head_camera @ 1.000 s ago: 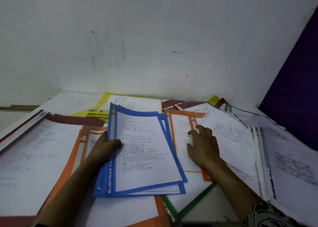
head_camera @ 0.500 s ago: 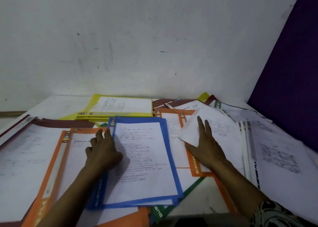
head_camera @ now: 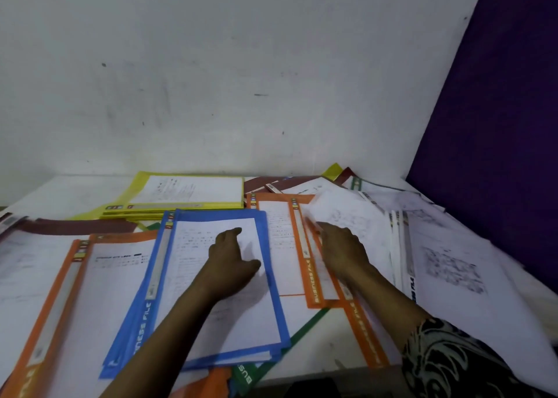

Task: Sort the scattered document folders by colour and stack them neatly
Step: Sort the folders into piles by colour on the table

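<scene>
A small stack of blue folders (head_camera: 142, 316) lies in the middle of the table. My left hand (head_camera: 232, 258) rests flat on its top sheet. To its right lie orange folders (head_camera: 314, 280), and my right hand (head_camera: 341, 249) rests on them with fingers stretched toward a loose white sheet (head_camera: 347, 216). Yellow folders (head_camera: 133, 200) are stacked at the back by the wall. More orange folders (head_camera: 57, 301) lie at the left. A green folder (head_camera: 305, 328) sticks out from under the blue stack. Maroon folders (head_camera: 75, 227) lie at the far left and back.
White-edged folders and loose papers (head_camera: 447, 265) are heaped at the right beside a purple panel (head_camera: 498, 126). A pale wall (head_camera: 241, 80) runs behind the table. The table's front edge (head_camera: 317, 373) is near me.
The blue stack was laid flat and my left hand moved from its left edge onto its top sheet. My right hand shifted right along the orange folders toward the loose sheet.
</scene>
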The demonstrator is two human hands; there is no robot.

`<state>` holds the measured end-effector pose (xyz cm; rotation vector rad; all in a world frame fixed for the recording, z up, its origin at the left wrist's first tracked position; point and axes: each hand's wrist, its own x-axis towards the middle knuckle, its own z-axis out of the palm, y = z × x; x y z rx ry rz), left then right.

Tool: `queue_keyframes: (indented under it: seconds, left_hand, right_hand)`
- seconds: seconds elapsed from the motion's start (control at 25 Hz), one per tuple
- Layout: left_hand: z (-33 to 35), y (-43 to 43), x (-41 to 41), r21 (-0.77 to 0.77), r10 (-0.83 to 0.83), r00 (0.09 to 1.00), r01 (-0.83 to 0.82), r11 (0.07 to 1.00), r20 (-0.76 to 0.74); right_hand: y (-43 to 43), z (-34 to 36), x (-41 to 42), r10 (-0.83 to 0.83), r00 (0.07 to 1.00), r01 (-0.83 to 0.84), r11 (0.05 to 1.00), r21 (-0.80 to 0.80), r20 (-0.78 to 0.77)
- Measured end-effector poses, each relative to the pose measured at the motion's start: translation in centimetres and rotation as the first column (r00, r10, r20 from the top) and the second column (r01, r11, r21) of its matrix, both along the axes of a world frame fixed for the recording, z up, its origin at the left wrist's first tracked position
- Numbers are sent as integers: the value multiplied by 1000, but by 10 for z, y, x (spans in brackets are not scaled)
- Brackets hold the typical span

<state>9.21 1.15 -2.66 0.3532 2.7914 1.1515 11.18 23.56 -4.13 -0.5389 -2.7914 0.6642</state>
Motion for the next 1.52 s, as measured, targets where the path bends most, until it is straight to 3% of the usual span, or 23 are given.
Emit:
queue_keyframes:
  seconds: [0.12, 0.2, 0.24, 0.28, 0.36, 0.44, 0.52, 0.56, 0.64, 0.76, 0.84, 0.92, 1.0, 1.08, 1.2, 1.32, 1.52]
  left_hand:
    - [5, 16, 3, 144, -29, 996, 16, 990, 89]
    - [10, 24, 4, 372, -82, 958, -27, 928, 274]
    - [14, 28, 6, 521, -142, 909, -93, 848, 392]
    - [17, 31, 7, 652, -230, 839, -182, 736, 493]
    - [21, 36, 11, 814, -431, 727, -305, 494, 534]
    - [20, 45, 17, 894, -499, 746, -318, 316, 442]
    - [14, 57, 20, 924, -405, 833, -306, 229, 376]
    - [11, 61, 20, 926, -319, 880, -275, 259, 351]
    - [6, 63, 18, 886, -151, 946, -201, 417, 286]
    - [2, 55, 6, 774, 32, 976, -189, 604, 214]
    - [3, 54, -6, 747, 107, 981, -194, 635, 164]
    - [7, 57, -22, 774, 164, 980, -193, 603, 116]
    - [7, 67, -43, 780, 187, 978, -188, 597, 93]
    - [-2, 73, -62, 644, 220, 973, -211, 735, 69]
    - [-30, 78, -72, 366, 202, 972, -233, 901, 122]
    - [-47, 73, -72, 339, 202, 971, -234, 911, 128]
    - [-42, 68, -77, 360, 164, 966, -228, 905, 199]
  right_hand:
    - [-3, 40, 10, -108, 945, 21, 962, -271, -308]
    - [-2, 64, 17, -253, 785, -124, 830, -543, -565]
    - [1, 71, 19, -348, 688, -224, 733, -643, -637]
    - [3, 77, 24, -436, 613, -310, 635, -708, -659]
    - [7, 75, 30, -545, 588, -363, 482, -797, -598]
    - [7, 63, 35, -571, 638, -340, 392, -855, -516]
    - [7, 45, 40, -568, 685, -289, 361, -886, -455]
    - [9, 37, 43, -561, 705, -262, 364, -894, -434]
    - [20, 25, 48, -520, 748, -235, 374, -897, -413]
    - [46, 26, 53, -457, 789, -260, 358, -897, -410]
    - [70, 33, 54, -461, 799, -233, 357, -905, -387]
    - [95, 38, 52, -449, 814, -197, 382, -903, -368]
    - [122, 40, 47, -413, 841, -123, 483, -867, -350]
    - [147, 37, 39, -350, 894, 30, 670, -742, -280]
    - [183, 27, 23, -254, 966, 219, 907, -361, -52]
    - [201, 21, 2, -261, 963, 267, 958, -101, 71]
    - [212, 14, -55, -206, 966, 185, 973, 139, 156]
